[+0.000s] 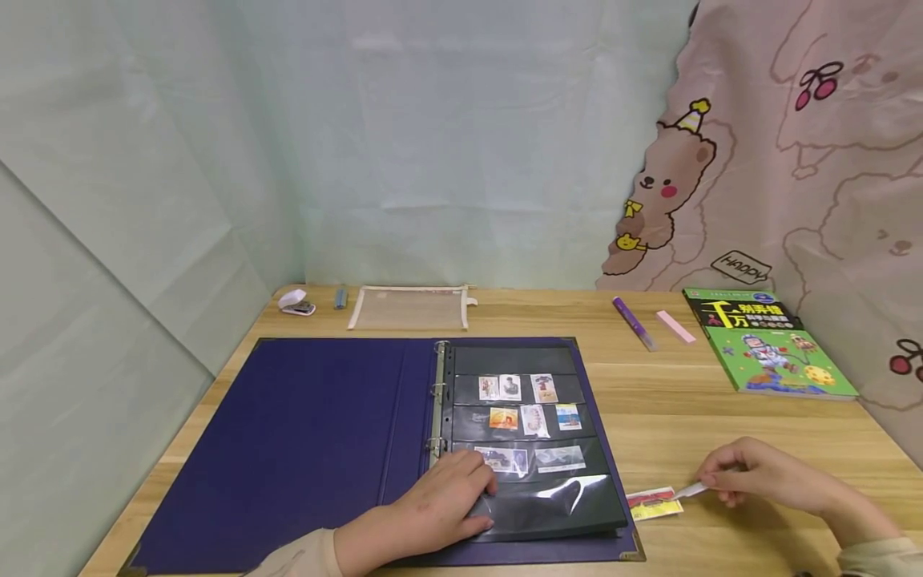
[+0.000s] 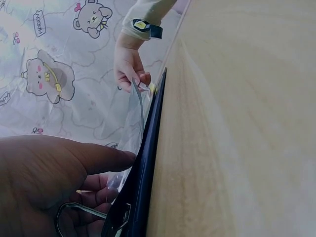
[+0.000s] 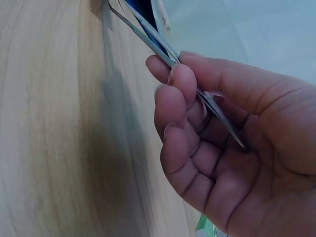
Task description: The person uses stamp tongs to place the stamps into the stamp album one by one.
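Observation:
A dark blue stamp album (image 1: 288, 433) lies spread on the table. Its black page (image 1: 513, 361), with clear strips, holds several small stamps in rows. My left hand (image 1: 447, 497) rests on the lower left part of this page, near the metal rings (image 1: 436, 390), thumb toward the near edge. With thumb and fingers my right hand (image 1: 764, 478) pinches metal tweezers (image 3: 148, 37). The tweezers' tips overlap a red and yellow stamp (image 1: 659, 509) in the head view. That stamp is at the album's lower right edge, over the wood.
At the back of the wooden table (image 1: 649, 425) are a white stapler (image 1: 294, 301), a small blue item (image 1: 340, 299) and a mesh zip pouch (image 1: 411, 308). A purple pen (image 1: 633, 322), a pink strip (image 1: 675, 327) and a green book (image 1: 782, 353) lie at the right.

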The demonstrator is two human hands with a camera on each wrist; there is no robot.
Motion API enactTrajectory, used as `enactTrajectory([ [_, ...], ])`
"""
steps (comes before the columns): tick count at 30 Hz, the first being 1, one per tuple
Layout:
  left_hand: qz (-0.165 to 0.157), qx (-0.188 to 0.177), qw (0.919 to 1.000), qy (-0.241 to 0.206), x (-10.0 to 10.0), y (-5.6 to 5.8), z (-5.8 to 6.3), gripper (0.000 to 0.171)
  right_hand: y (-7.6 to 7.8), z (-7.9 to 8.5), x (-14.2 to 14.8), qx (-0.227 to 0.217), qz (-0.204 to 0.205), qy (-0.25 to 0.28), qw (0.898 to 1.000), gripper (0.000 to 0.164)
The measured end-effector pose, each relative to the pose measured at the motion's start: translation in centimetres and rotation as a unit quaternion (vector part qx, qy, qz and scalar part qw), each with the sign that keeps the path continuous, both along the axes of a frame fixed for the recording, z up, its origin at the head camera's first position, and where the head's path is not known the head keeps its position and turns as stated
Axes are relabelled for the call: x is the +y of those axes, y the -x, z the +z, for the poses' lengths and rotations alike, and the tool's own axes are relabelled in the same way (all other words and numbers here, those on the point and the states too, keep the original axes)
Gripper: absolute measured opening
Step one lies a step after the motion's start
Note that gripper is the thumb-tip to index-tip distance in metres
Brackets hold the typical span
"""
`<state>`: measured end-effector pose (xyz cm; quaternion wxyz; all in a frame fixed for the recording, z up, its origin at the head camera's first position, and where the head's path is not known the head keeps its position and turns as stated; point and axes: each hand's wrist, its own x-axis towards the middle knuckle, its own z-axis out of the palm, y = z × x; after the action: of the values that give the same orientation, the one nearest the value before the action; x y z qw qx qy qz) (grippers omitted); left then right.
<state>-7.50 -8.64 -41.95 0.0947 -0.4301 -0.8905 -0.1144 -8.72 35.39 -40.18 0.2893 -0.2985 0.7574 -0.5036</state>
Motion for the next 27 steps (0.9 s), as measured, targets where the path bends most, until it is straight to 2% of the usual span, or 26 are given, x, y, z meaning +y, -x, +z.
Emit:
enactTrajectory([
  [6,0.003,-0.011,0.9999,-0.002,0.0,0.0,0.0,0.029,0.0,0.0,0.0,0.031,-0.012,-0.008,0.999,0.022],
  [12,0.003,-0.020,0.9998,-0.008,0.0,0.0,0.1,0.029,-0.2,0.8,0.3,0.067,-0.038,-0.024,0.997,0.020],
  [21,0.005,-0.032,0.9995,-0.003,0.0,0.0,0.1,0.029,0.0,1.8,0.3,0.111,-0.055,-0.037,0.992,0.017],
  [27,0.004,-0.024,0.9997,-0.004,0.0,0.0,0.1,0.030,0.3,2.3,0.1,0.151,-0.060,-0.045,0.986,0.016],
])
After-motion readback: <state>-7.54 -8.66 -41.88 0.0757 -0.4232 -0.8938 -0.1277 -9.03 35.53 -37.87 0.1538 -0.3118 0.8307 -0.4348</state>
